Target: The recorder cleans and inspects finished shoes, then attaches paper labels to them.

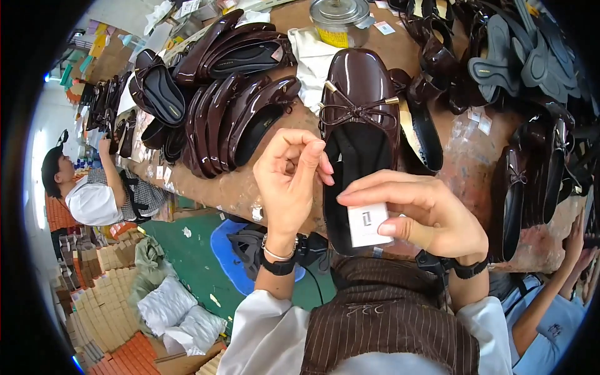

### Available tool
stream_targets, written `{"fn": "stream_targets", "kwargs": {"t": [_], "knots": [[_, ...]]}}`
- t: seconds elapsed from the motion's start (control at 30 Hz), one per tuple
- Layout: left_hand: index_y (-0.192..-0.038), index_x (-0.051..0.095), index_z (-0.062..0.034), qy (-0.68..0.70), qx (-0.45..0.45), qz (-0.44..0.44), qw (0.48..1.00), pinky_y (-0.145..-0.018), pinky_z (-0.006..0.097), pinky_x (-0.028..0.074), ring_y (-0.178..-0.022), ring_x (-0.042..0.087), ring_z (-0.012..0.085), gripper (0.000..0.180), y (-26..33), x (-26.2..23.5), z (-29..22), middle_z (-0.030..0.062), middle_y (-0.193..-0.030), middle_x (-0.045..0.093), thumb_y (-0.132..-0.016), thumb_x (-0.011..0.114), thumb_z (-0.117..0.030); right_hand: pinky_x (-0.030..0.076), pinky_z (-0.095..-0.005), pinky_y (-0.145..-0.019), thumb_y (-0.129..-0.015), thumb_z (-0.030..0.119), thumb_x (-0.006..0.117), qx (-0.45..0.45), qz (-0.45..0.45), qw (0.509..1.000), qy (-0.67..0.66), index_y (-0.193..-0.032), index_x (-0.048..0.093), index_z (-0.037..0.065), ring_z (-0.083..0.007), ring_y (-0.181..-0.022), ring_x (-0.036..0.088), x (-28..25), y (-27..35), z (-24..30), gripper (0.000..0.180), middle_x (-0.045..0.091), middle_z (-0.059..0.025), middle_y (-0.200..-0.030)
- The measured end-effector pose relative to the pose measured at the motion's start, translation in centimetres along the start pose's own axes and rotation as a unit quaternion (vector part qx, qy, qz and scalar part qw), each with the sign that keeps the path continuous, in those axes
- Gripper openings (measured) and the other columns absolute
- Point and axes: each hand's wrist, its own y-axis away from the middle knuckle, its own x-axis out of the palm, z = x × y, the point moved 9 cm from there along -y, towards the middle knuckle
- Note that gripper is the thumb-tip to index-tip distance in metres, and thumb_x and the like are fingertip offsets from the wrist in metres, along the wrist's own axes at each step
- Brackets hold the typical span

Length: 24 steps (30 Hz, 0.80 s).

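Observation:
A glossy dark brown flat shoe [361, 94] with a thin bow lies toe-away on the worn wooden table [469, 162], straight in front of me. My right hand [425, 215] pinches a small white square sticker [367, 225] over the shoe's heel opening. My left hand [290, 178] hovers just left of the shoe with fingertips curled together near the thumb; I cannot tell if it holds anything. Both wrists wear black straps.
Rows of matching brown shoes [237, 119] stand on edge to the left. A metal tin [340, 19] and white cloth [312, 59] sit behind. Black insoles and shoes [519, 56] pile at right. One person [94, 194] sits at left, another's arm [550, 300] at right.

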Motion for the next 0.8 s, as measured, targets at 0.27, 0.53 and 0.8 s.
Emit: {"fn": "stream_targets", "kwargs": {"t": [0.27,0.53,0.8], "knots": [[-0.107,0.067,0.0033,-0.019,0.002,0.050,0.999,-0.069,0.022,0.050,-0.076,0.063,0.0104,0.014,0.9,-0.5,-0.4,0.0075,-0.090,0.066,-0.095,0.061,-0.001,0.051,-0.0306,-0.066,-0.079,-0.011,0.064,0.008,-0.064,0.984,0.163,-0.133,0.060,0.007,-0.0189,-0.072,0.063,-0.5,-1.2,0.0,0.057,0.067,-0.0138,-0.087],[-0.108,0.069,0.0051,-0.006,-0.006,0.090,0.996,-0.078,0.026,0.054,-0.087,0.069,0.0154,0.019,1.2,-0.1,-1.2,0.0097,-0.096,0.069,-0.089,0.064,0.005,0.052,-0.0267,-0.058,-0.082,-0.003,0.071,0.035,-0.221,0.956,0.189,-0.093,0.069,-0.003,-0.0172,-0.063,0.068,-2.2,-0.9,0.5,0.012,0.071,-0.0108,-0.076],[-0.113,0.068,0.0037,-0.095,-0.029,0.118,0.988,-0.080,0.026,0.052,-0.085,0.067,0.0125,0.032,1.0,0.4,-1.5,0.0087,-0.088,0.071,-0.081,0.071,0.007,0.053,-0.0393,-0.064,-0.077,-0.004,0.068,-0.108,-0.219,0.904,0.351,-0.089,0.070,0.002,-0.0316,-0.074,0.065,-1.6,-1.3,2.2,0.013,0.062,-0.0112,-0.084]]}}
